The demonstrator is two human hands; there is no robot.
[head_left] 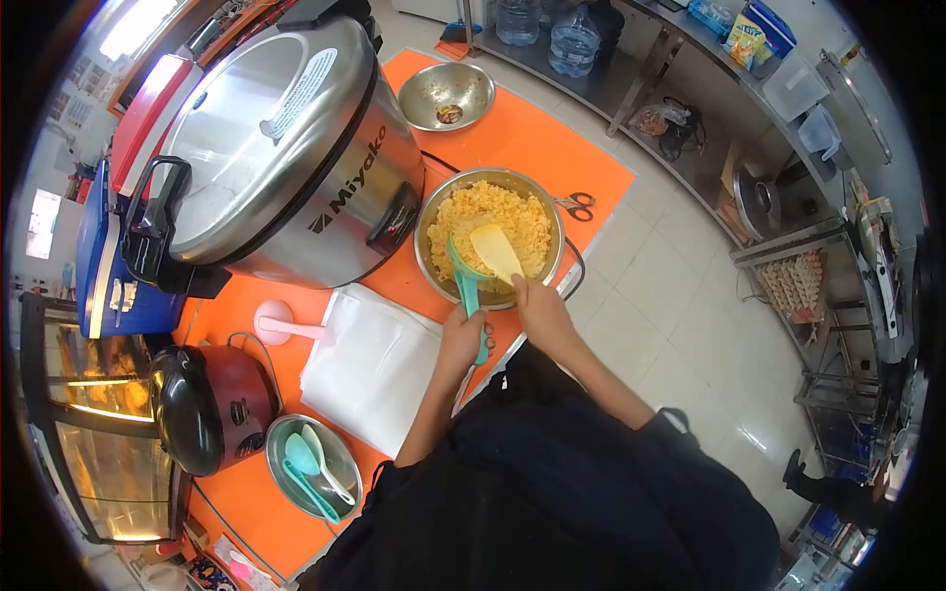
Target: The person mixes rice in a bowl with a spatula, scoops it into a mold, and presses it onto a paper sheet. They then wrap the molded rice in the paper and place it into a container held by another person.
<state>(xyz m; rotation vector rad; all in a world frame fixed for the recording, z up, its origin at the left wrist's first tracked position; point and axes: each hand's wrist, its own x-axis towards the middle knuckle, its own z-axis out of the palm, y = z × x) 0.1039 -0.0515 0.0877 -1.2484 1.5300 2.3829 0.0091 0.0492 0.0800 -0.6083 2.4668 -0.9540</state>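
Note:
A steel bowl (pixel 422 251) full of yellow rice (pixel 507 209) stands near the table's edge. My left hand (pixel 463 337) is wrapped round the handle of a teal ladle (pixel 467 281), whose head rests in the rice at the near left side. In my right hand (pixel 540 307) is a pale yellow rice paddle (pixel 496 252). The paddle's blade lies over the rice, right by the ladle's head. Left of my left hand lies a stack of white paper sheets (pixel 370 360), with a pink ladle (pixel 279 322) overlapping its edge.
A big Miyako rice cooker (pixel 335 187) fills the orange table's (pixel 552 138) left side. Scissors (pixel 576 205) lie right of the rice. Behind is another steel bowl (pixel 463 84). A small red-black cooker (pixel 217 406) and a bowl of utensils (pixel 281 433) stand at front left.

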